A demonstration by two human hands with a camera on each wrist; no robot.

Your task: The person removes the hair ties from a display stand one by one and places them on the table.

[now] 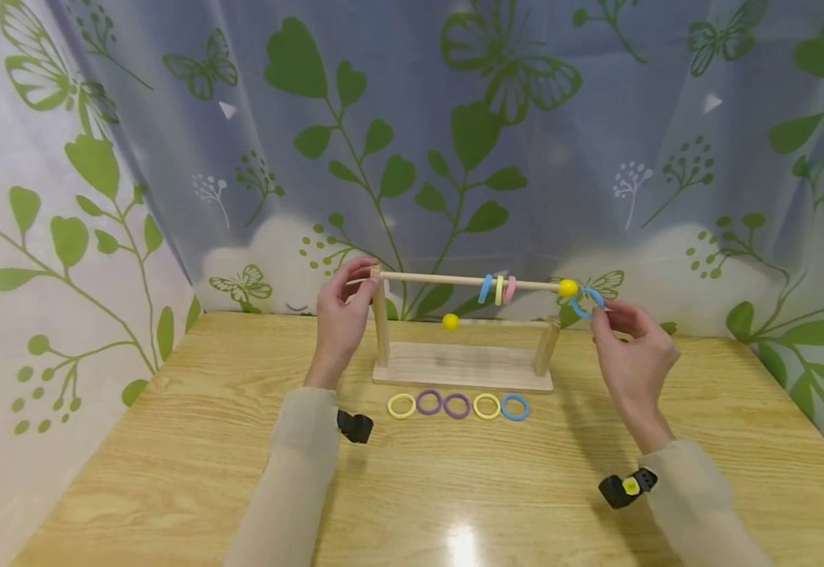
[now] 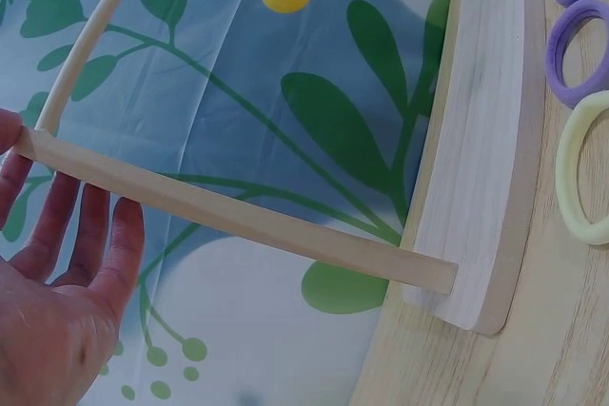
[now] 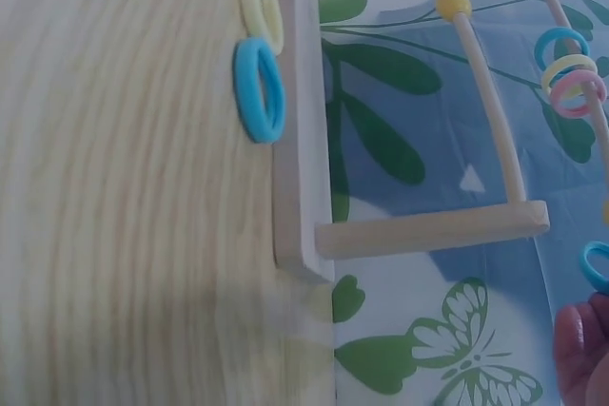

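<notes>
A wooden stand (image 1: 462, 366) has two posts, each bearing a horizontal rod with a yellow ball on its free end. My left hand (image 1: 344, 307) grips the top of the taller left post (image 2: 238, 206), its thumb in front and fingers behind. On the upper rod (image 1: 433, 279) hang a blue ring (image 1: 485, 289), a pale yellow ring (image 1: 499, 290) and a pink ring (image 1: 510, 290). Beyond that rod's yellow ball (image 1: 568, 288), my right hand (image 1: 635, 346) pinches another blue ring (image 1: 588, 302) close against the ball; whether the ball is inside it I cannot tell.
In front of the stand's base, several rings lie in a row on the wooden table (image 1: 447, 488), among them a purple ring (image 1: 457, 405) and a blue ring (image 1: 514, 407). The lower rod's yellow ball (image 1: 450, 321) points left. A patterned curtain (image 1: 412, 142) hangs behind.
</notes>
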